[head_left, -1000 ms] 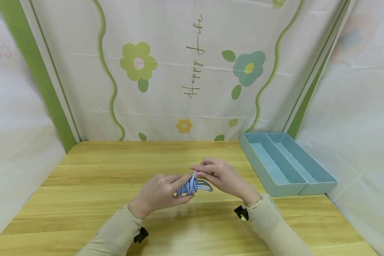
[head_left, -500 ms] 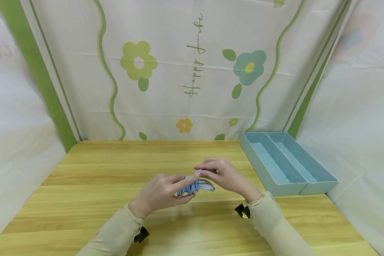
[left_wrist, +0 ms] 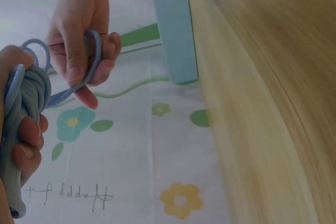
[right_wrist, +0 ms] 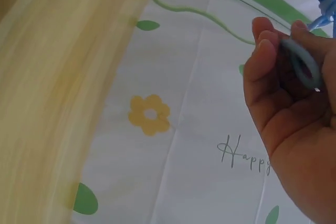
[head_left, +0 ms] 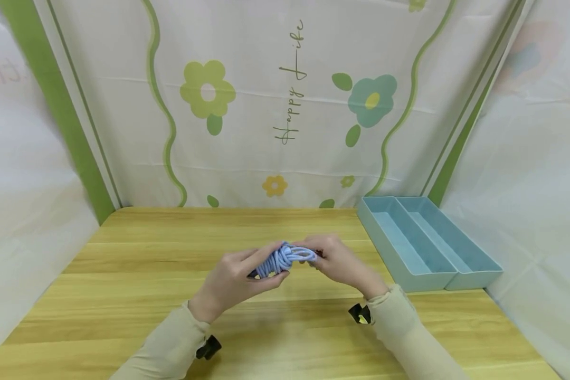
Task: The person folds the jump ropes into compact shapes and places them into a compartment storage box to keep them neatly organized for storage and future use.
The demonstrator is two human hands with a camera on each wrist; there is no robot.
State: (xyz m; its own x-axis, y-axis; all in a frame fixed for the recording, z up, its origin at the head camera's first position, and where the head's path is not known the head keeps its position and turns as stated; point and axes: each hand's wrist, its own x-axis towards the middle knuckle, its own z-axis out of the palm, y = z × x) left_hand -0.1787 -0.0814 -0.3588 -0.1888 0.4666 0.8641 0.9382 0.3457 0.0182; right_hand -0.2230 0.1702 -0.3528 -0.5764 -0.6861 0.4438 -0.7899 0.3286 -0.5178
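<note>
Above the table's middle, my left hand [head_left: 233, 279] grips a blue cord [head_left: 281, 259] wound tightly into a bundle, thumb below and fingers above. In the left wrist view, the coils of the cord [left_wrist: 32, 95] wrap a smooth, pale blue tube-like piece [left_wrist: 9, 174] with a hole in its end. Loops of cord stick out from the bundle's right end. My right hand [head_left: 338, 258] pinches these loops between thumb and fingers. The right wrist view shows a cord loop [right_wrist: 302, 64] coming through that hand's [right_wrist: 294, 114] curled fingers.
Two pale blue open trays [head_left: 408, 243] stand side by side at the table's back right. The wooden table [head_left: 180, 232] ends at a white curtain [head_left: 247, 148] with printed flowers. Curtains [head_left: 541, 174] also hang on both sides.
The bundle has been turned and raised slightly in my left hand. My right hand has gone from pinching a strand at its top to holding the loops at its right end.
</note>
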